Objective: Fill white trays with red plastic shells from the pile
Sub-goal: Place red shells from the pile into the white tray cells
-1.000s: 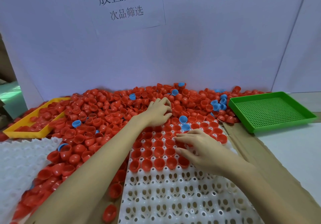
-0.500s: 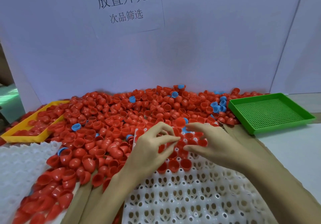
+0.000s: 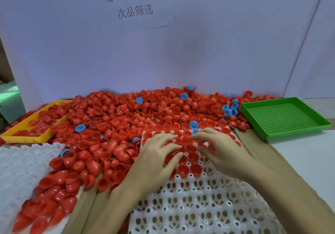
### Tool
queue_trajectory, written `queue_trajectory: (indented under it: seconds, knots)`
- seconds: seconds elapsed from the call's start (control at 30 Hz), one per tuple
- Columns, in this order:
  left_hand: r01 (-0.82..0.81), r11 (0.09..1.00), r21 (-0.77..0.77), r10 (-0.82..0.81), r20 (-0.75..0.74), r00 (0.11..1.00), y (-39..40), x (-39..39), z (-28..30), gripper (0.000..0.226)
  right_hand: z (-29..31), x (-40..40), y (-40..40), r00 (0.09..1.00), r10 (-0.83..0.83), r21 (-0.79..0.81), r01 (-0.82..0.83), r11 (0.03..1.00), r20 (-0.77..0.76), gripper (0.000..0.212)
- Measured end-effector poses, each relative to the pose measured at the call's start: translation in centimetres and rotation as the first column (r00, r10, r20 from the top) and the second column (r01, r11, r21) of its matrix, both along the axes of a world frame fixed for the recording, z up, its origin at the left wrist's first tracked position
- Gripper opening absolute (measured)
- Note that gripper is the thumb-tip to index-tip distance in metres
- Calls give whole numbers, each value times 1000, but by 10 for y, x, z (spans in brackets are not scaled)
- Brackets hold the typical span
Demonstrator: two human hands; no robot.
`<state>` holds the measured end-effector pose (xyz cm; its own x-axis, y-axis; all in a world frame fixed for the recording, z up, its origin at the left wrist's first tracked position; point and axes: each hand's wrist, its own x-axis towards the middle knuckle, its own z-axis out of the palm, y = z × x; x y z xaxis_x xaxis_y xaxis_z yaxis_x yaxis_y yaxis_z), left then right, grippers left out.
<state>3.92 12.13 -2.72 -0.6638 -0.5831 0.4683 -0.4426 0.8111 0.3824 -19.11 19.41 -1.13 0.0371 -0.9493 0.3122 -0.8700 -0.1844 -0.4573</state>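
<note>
Progress looks early: only the far rows of the white perforated plastic tray (image 3: 199, 206) hold red plastic half-shells (image 3: 183, 169), over which the left hand (image 3: 157, 158) and right hand (image 3: 222, 150) rest with fingers spread, while the big red pile (image 3: 116, 125) remains.

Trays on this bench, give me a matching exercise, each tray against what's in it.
Things:
1. yellow tray
2. green tray
3. white tray under the hands
4. white tray at far left

States:
A. far rows filled with red shells, near pockets bare
B. holds nothing
C. loose red shells heaped inside
D. shells spilling onto its right edge

Pairs: 1-C, 2-B, 3-A, 4-D
</note>
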Motion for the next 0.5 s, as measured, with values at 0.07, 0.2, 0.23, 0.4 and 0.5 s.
queue_trajectory:
  seconds: [0.07, 0.2, 0.23, 0.4, 0.5]
  knots:
    - [0, 1000, -6, 1, 112, 994, 2, -2, -2, 54, -1, -1, -1, 1000, -2, -2, 2, 1000, -9, 34]
    - [16, 999, -33, -13, 88, 996, 4, -3, -4, 50, 0, 2, 1, 999, -3, -8, 3, 1000, -40, 35]
    - [18, 1000, -26, -17, 32, 999, 4, -3, -2, 45, 3, 3, 2, 1000, -8, -34, 7, 999, -23, 35]
    - [96, 985, 143, -54, -270, 961, 4, -1, 10, 29, 17, 8, 9, 941, 77, -162, -24, 987, 330, 22]
    - [142, 966, 216, -50, -382, 923, 9, -1, 15, 23, 19, 12, 11, 848, 138, -77, -115, 990, 511, 33]
